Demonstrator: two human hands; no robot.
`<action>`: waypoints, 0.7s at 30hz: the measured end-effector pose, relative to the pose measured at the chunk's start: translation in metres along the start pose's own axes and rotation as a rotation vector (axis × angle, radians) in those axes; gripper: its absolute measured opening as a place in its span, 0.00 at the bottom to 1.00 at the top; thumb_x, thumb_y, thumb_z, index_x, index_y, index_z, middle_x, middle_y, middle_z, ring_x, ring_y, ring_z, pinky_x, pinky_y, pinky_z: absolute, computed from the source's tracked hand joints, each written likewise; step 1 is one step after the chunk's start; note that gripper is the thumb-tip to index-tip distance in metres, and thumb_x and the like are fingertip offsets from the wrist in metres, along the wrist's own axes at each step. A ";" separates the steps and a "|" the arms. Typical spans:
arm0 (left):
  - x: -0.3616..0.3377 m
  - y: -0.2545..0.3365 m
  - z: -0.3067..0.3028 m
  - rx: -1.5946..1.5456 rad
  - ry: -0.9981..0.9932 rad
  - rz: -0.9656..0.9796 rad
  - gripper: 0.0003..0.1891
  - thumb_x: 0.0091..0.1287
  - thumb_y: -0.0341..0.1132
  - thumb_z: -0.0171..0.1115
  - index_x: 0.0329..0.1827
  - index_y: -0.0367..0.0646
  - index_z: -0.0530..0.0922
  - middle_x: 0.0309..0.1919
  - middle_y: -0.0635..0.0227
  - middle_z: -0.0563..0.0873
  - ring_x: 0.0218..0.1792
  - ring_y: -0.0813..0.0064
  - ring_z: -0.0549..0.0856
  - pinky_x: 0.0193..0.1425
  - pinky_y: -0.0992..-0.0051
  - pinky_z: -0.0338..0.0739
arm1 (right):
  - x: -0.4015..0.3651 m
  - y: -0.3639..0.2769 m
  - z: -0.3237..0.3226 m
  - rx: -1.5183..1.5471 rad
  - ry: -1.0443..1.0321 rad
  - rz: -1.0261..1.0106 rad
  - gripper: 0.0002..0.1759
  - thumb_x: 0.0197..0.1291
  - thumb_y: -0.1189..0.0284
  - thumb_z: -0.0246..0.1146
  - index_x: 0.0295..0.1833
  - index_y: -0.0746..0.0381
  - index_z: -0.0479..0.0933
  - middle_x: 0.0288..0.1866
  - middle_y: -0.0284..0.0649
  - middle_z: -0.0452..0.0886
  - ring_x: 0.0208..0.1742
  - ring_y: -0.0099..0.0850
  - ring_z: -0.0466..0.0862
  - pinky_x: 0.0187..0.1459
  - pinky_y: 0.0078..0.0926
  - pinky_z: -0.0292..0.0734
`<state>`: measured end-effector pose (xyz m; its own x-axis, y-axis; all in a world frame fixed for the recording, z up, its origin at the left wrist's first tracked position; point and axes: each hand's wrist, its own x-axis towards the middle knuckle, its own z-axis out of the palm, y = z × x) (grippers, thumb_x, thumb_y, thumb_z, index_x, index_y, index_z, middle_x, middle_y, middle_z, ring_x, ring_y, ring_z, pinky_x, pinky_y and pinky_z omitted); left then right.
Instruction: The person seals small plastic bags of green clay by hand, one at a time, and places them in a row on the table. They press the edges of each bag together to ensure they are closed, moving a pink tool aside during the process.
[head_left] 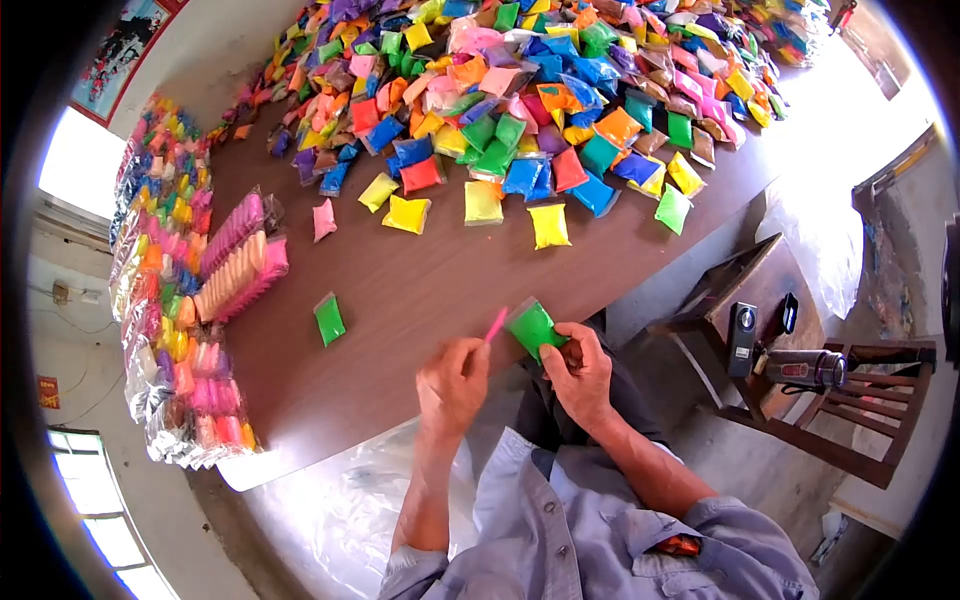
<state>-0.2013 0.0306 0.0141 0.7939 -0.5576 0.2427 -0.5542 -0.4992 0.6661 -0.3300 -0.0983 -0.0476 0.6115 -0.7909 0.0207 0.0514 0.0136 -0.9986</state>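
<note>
Close to the table's near edge, my left hand point(452, 385) is closed on a thin pink stick point(496, 324), which points up and to the right. My right hand point(577, 376) pinches a small clear packet of green clay-like filling point(535, 328) by its lower right side. The stick's tip is right beside the packet's upper left corner. Farther left, another green packet point(329, 319) lies alone on the brown table point(420, 280).
A big heap of colourful packets point(500, 110) covers the table's far side. Bundled packets point(240, 260) and bagged stacks point(180, 300) line the left edge. To the right, a wooden stool point(750, 300) carries a dark device point(742, 335) and a flask point(805, 368).
</note>
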 end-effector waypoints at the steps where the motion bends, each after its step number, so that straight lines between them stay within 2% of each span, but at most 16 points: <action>1: -0.004 0.005 0.005 -0.038 -0.017 0.048 0.03 0.68 0.31 0.73 0.39 0.45 0.86 0.29 0.61 0.88 0.28 0.53 0.88 0.33 0.58 0.81 | 0.000 -0.001 0.000 0.014 -0.003 0.010 0.16 0.69 0.81 0.70 0.59 0.67 0.76 0.29 0.29 0.81 0.30 0.11 0.78 0.31 0.14 0.73; 5: -0.010 0.012 0.012 0.005 -0.036 0.122 0.03 0.68 0.31 0.72 0.39 0.45 0.86 0.30 0.60 0.88 0.30 0.53 0.88 0.35 0.60 0.82 | 0.000 -0.003 0.000 0.055 -0.006 0.034 0.16 0.69 0.81 0.70 0.59 0.67 0.76 0.30 0.30 0.82 0.30 0.11 0.78 0.31 0.14 0.74; 9: 0.003 -0.002 0.006 0.199 0.001 0.063 0.03 0.68 0.32 0.72 0.39 0.45 0.86 0.30 0.60 0.88 0.31 0.53 0.88 0.35 0.60 0.82 | 0.001 -0.002 0.000 0.034 -0.011 0.014 0.16 0.69 0.81 0.70 0.59 0.67 0.76 0.30 0.30 0.82 0.30 0.12 0.79 0.30 0.15 0.74; 12: 0.009 0.001 0.006 0.057 0.012 0.022 0.02 0.69 0.31 0.72 0.39 0.45 0.86 0.30 0.61 0.88 0.31 0.53 0.88 0.35 0.59 0.82 | 0.001 -0.004 0.000 0.002 -0.004 0.005 0.16 0.69 0.81 0.70 0.59 0.67 0.76 0.29 0.30 0.82 0.30 0.12 0.79 0.30 0.16 0.74; 14: 0.006 0.014 0.015 -0.083 0.003 0.163 0.01 0.69 0.31 0.71 0.40 0.46 0.87 0.31 0.61 0.88 0.32 0.53 0.88 0.35 0.57 0.81 | 0.000 -0.001 -0.001 -0.006 -0.009 0.000 0.16 0.69 0.80 0.71 0.59 0.67 0.76 0.29 0.31 0.82 0.30 0.12 0.79 0.31 0.16 0.75; 15: 0.005 0.016 0.019 -0.083 0.002 0.162 0.01 0.69 0.31 0.71 0.40 0.46 0.87 0.31 0.61 0.88 0.32 0.53 0.88 0.35 0.57 0.81 | 0.000 0.000 -0.001 -0.007 -0.010 0.001 0.16 0.69 0.80 0.71 0.59 0.67 0.76 0.29 0.31 0.82 0.30 0.12 0.79 0.31 0.16 0.75; 18: 0.006 0.018 0.026 -0.017 -0.048 0.161 0.01 0.70 0.31 0.70 0.41 0.46 0.87 0.33 0.61 0.89 0.33 0.53 0.88 0.36 0.56 0.82 | 0.000 0.003 -0.002 -0.001 0.003 0.013 0.17 0.69 0.80 0.71 0.59 0.67 0.76 0.28 0.31 0.82 0.29 0.12 0.79 0.31 0.16 0.75; 21: 0.020 0.010 0.019 0.146 -0.050 0.078 0.03 0.70 0.31 0.72 0.41 0.42 0.87 0.35 0.59 0.90 0.35 0.52 0.90 0.39 0.60 0.83 | 0.001 0.003 -0.003 -0.020 -0.018 -0.003 0.17 0.69 0.79 0.71 0.59 0.67 0.76 0.29 0.31 0.83 0.29 0.12 0.80 0.31 0.16 0.75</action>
<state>-0.1958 0.0013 0.0122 0.7356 -0.6287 0.2523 -0.6471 -0.5418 0.5364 -0.3315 -0.1003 -0.0512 0.6253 -0.7800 0.0246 0.0380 -0.0010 -0.9993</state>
